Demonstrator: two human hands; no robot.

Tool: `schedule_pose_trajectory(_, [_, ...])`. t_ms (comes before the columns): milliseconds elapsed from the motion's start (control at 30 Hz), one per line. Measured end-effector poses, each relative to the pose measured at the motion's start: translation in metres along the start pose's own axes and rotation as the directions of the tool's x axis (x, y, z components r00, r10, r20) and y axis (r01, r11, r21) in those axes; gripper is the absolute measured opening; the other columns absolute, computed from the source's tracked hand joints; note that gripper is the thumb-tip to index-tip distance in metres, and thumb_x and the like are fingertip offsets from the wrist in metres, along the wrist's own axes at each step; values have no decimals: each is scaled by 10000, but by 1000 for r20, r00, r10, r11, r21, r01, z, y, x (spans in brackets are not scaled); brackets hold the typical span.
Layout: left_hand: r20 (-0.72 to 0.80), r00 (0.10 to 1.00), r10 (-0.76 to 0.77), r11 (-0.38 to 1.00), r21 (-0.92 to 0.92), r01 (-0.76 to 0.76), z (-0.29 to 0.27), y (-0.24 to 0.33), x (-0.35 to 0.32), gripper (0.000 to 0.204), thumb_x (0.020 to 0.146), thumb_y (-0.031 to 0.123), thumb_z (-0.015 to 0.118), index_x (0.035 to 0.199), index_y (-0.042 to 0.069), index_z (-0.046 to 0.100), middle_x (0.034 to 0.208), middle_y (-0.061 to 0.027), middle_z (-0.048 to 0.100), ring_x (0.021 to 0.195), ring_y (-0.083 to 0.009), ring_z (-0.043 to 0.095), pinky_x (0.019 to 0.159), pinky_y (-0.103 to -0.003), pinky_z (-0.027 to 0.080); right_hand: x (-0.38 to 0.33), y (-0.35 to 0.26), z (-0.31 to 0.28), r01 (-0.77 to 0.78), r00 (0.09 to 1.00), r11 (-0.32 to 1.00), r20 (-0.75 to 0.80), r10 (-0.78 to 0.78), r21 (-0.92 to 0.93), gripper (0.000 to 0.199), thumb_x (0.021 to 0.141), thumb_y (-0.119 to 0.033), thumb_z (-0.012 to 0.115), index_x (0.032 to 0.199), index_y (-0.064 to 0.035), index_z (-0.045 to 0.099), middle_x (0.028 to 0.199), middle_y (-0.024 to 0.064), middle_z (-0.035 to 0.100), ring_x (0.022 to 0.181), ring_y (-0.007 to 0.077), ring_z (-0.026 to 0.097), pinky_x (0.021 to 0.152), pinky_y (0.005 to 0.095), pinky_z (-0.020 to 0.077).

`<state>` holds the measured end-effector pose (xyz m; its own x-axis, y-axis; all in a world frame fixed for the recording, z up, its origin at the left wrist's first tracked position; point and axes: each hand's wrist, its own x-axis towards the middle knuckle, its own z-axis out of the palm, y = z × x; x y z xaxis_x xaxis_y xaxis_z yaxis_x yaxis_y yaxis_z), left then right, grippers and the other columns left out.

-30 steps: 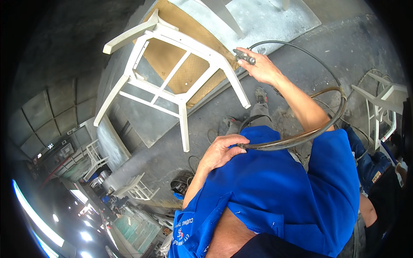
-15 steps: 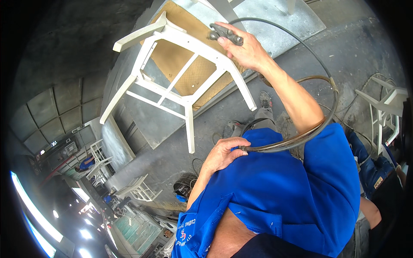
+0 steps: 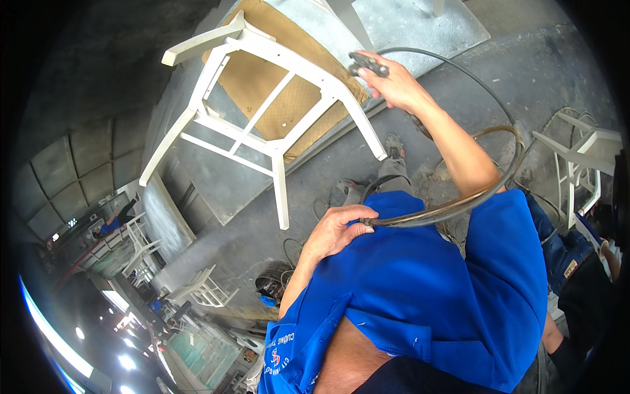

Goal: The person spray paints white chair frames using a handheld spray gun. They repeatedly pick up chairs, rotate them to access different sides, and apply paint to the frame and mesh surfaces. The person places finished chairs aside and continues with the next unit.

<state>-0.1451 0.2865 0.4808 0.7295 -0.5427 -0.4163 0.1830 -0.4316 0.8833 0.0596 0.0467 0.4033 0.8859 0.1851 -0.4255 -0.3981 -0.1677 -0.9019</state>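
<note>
My right hand (image 3: pixel 396 84) is closed around a dark spray gun (image 3: pixel 369 64), held just right of a white wooden chair frame (image 3: pixel 289 60). The legs of that frame stick out to the left and toward me. Below it lies a brown sheet (image 3: pixel 252 82), perhaps cardboard, on a grey work surface (image 3: pixel 400 26). From the gun a dark hose loops out to the right and back across my front. Near my belly, my left hand (image 3: pixel 338 231) pinches the bundled hose (image 3: pixel 433 218) between thumb and fingers.
Another white chair (image 3: pixel 581 154) stands at the right, close to a person in dark clothes (image 3: pixel 567 262). More white chairs (image 3: pixel 209 290) are at the lower left, beyond a dark bucket (image 3: pixel 270 285). Hoses trail over the floor.
My right hand has drawn the spray gun to the right and slightly nearer, away from the chair frame. The left hand keeps its hold on the hose. The whole view has shifted a little.
</note>
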Motion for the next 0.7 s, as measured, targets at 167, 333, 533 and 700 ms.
schedule_pose_trajectory(167, [69,995,66,997,43,-69,-8,-2,-1,306,858,44,800,1155,46,727,1137,-136,756,1057,-346,726,898,-415,583,-65,5,-3,-17,997,998,-76,12,-59,567,1009,-399,648,1545,-255,533,901,17,663,719,105,612,515,275,488])
schedule_pose_trajectory(333, [114,982,150,988,6,-151,-13,-1,2,288,875,33,775,1158,36,723,1146,-136,753,1049,-358,719,889,-433,578,-117,-21,-7,-69,996,997,-54,71,38,573,1010,-407,655,1552,-273,526,881,-14,634,751,98,620,508,279,486])
schedule_pose_trajectory(533, [153,965,215,976,-5,-217,-15,-3,7,340,836,-55,761,1162,39,732,1131,-136,756,1044,-331,725,901,-414,576,-129,-73,1,320,946,933,-112,-305,164,577,1021,-360,686,1547,-179,532,953,6,686,735,61,617,490,203,453])
schedule_pose_trajectory(700, [191,968,165,986,-58,-157,-23,-8,3,320,845,-54,758,1153,31,732,1127,-137,759,1045,-322,728,905,-404,574,-154,-98,11,464,885,885,-54,-462,36,548,1021,-281,695,1528,-130,552,1117,39,722,769,84,612,664,253,539])
